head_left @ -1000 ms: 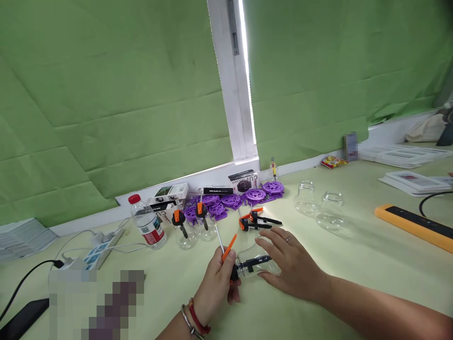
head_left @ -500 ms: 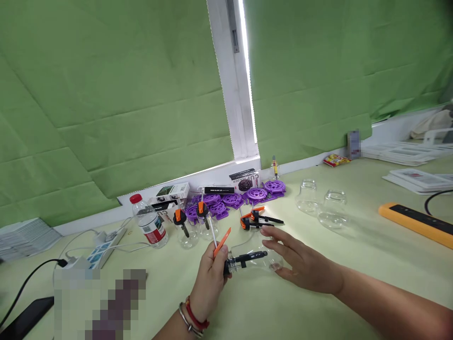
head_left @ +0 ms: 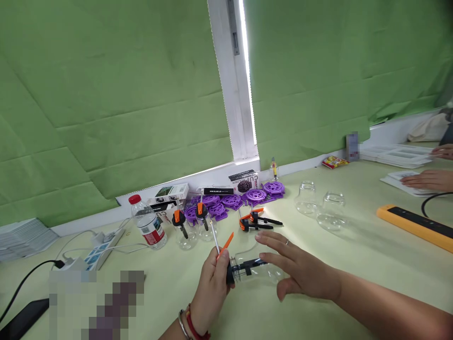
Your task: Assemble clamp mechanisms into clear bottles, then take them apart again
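Two hands are on one small clear glass bottle [head_left: 260, 271] that lies on its side just above the pale green table [head_left: 354, 264], long axis running left to right, with the neck and its black-and-orange pump top [head_left: 231, 267] pointing to the person's left. Left hand [head_left: 212, 288] is fisted around that pump end, knuckles up, wrist bent back with a red band and a bangle showing, and the thin dip tube [head_left: 213, 234] plus an orange lever stick up and away out of the top of the grip. Right hand [head_left: 300, 274] comes in from the other side, palm down, fingers spread and loosely cupped over the bottle's fat end, thumb hanging underneath, so it's more resting on the glass than clamped. Just beyond the grip sit two loose pump tops [head_left: 256, 221], further back two bottles already fitted with pumps [head_left: 191, 226] and a heap of purple plastic wheels [head_left: 240, 198]. Off to the right of the grip, two empty glass bottles [head_left: 320, 208] stand well apart from it.
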`<state>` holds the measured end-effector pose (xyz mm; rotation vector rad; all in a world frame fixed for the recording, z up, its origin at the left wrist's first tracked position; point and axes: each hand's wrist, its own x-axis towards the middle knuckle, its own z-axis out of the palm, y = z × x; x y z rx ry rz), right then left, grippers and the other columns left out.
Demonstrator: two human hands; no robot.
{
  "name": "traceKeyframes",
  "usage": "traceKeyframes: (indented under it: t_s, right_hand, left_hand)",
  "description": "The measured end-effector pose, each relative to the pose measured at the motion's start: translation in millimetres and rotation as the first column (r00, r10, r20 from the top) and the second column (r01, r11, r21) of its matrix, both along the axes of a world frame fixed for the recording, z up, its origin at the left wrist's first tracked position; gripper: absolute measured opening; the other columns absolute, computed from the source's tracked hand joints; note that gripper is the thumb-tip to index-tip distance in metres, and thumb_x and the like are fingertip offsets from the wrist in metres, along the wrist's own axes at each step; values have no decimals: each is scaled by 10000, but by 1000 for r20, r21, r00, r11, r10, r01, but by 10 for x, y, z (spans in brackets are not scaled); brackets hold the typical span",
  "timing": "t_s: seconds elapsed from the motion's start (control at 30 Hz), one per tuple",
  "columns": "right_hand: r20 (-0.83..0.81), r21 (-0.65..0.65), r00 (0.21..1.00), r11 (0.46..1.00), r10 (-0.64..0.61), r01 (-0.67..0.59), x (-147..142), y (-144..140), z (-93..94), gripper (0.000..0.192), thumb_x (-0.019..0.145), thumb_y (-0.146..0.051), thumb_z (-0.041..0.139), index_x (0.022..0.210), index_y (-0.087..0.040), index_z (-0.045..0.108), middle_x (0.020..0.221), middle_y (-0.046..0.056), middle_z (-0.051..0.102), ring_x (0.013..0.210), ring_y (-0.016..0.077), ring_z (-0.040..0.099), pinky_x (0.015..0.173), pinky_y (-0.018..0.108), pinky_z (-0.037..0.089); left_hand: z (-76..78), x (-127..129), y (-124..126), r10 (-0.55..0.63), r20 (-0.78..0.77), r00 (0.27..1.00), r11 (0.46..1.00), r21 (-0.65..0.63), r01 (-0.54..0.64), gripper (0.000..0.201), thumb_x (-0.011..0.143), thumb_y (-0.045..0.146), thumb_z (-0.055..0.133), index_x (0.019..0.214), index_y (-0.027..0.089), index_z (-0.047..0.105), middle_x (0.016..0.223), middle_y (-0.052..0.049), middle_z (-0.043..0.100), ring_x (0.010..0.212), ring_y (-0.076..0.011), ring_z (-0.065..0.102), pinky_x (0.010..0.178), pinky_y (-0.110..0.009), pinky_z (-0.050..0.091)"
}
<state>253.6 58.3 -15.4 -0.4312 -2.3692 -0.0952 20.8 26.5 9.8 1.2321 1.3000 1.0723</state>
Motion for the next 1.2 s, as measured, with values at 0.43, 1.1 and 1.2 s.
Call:
traceKeyframes:
  t_s: [0.43,1.1,1.2]
  right_hand:
    - [-260,-662,963,739,-67,-127,-88,-5,-90,456,931,-529,225,1195,-218,429,1239,142,466,1132,218,481,915,391,452]
    - [-435,-888,890,230,-136,-399,-80,181,-276,687,724,-526,649,1289,-284,342,1208,82,452,1005,195,542,732,316,508]
    - [-321,-940,924,186,-206,-285,-87,198,-282,600,794,-589,522,1275,-259,383,1096,69,528,731,127,564,541,231,467]
  left_hand:
    - [-214,57,31,26,-60,998,1000,-4,-26,394,818,597,433,732,214,411,641,57,372,550,-89,384,461,-177,381]
    - [-439,20,157,114,-78,990,981,169,-100,361,837,550,441,721,208,430,641,40,405,569,-112,396,528,-214,370]
    - [-417,-5,137,109,-175,979,962,267,-59,361,843,531,450,694,203,430,622,40,392,560,-114,363,542,-222,334]
